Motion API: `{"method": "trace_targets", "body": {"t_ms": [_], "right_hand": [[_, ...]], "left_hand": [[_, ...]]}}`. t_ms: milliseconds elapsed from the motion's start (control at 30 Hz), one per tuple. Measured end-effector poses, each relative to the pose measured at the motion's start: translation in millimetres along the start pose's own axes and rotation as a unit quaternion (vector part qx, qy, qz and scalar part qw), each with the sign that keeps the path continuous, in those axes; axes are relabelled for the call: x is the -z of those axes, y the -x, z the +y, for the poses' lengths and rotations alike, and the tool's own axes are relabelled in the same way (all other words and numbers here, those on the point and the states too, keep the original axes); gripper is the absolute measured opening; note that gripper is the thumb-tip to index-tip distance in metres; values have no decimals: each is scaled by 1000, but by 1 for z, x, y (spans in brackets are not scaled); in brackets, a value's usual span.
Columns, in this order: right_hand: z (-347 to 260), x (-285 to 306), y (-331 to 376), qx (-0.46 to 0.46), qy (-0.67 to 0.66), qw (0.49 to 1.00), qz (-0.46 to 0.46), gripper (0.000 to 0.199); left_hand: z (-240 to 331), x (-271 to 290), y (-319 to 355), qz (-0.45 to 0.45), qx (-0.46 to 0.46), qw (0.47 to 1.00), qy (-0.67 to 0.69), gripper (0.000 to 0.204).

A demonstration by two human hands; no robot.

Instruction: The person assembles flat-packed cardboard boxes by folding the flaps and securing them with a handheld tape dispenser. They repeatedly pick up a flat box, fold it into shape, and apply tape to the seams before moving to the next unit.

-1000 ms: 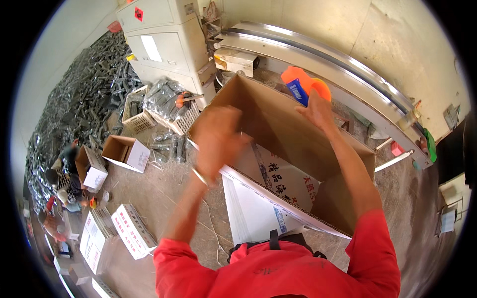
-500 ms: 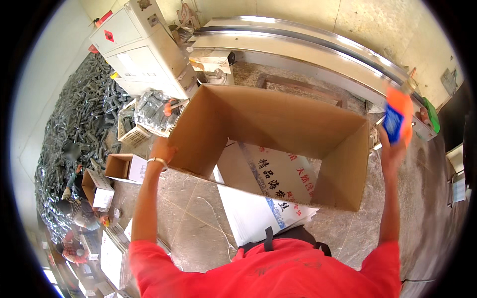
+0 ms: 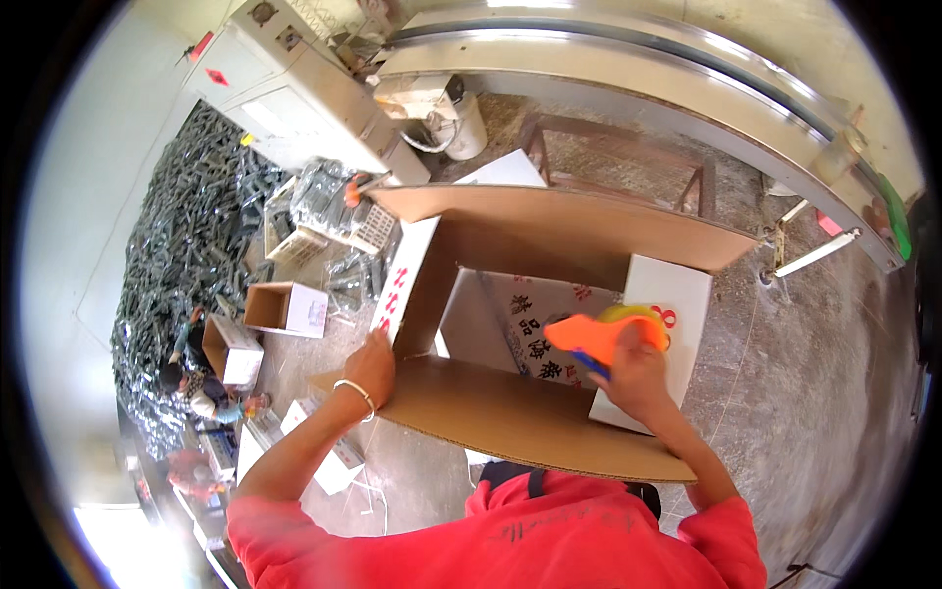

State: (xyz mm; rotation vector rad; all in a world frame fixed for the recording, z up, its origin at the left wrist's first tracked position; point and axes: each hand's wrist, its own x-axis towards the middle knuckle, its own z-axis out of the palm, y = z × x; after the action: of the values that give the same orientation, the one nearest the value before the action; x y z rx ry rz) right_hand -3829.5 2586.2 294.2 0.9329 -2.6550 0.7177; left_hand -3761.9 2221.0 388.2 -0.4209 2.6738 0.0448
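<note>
You are gripping the orange tape dispenser (image 3: 597, 336) in your right hand (image 3: 636, 378) while your left hand (image 3: 371, 365), at nine o'clock, is pinching the light, bendy carton's (image 3: 510, 417) flap edge.

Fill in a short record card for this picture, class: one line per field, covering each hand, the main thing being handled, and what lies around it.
Left hand: grips the near flap's left end
Right hand: holds an orange tape dispenser
Cardboard box: large, brown, flaps spread open
Near flap: folded toward the person
Surroundings: small open carton on the concrete floor, pile of dark metal parts at left
</note>
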Motion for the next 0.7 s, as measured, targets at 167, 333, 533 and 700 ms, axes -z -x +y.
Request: {"method": "trace_targets", "body": {"t_ms": [167,333,533,700], "right_hand": [[-16,-22,-3,-16,-2,986,-163,55],[-49,-7,0,-25,16,991,-134,46],[-24,52,-4,-299,-203,923,-132,53],[-28,136,-4,-368,-501,782,39,51]], "left_hand": [[-12,13,9,-108,-168,978,58,76],[-23,6,-40,-291,-197,931,99,69],[12,30,-110,-245,-308,915,-89,51],[70,13,-183,-152,-233,957,76,33]]}}
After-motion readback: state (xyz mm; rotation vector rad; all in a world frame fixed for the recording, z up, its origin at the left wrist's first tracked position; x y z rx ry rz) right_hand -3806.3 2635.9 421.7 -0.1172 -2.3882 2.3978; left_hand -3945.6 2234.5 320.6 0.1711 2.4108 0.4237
